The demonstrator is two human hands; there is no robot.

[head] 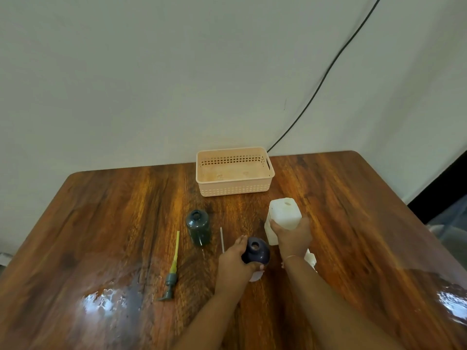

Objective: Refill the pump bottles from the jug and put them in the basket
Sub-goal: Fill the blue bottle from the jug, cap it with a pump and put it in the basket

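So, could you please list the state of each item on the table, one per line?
Basket: empty, upright.
Green bottle: uncapped, standing, not held.
Green pump: removed, lying flat.
Dark blue bottle: uncapped, held by left hand.
Jug: gripped by right hand.
Table: wet patch at the near left.

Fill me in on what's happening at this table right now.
A person is refilling pump bottles. The left hand steadies a dark purple bottle with its pump off, while the right hand grips a white jug, upright beside it. No pouring shows yet. A dark green bottle, also open, stands to the left, and its pump with a yellow tube lies on the wooden table. The peach basket at the back holds nothing.
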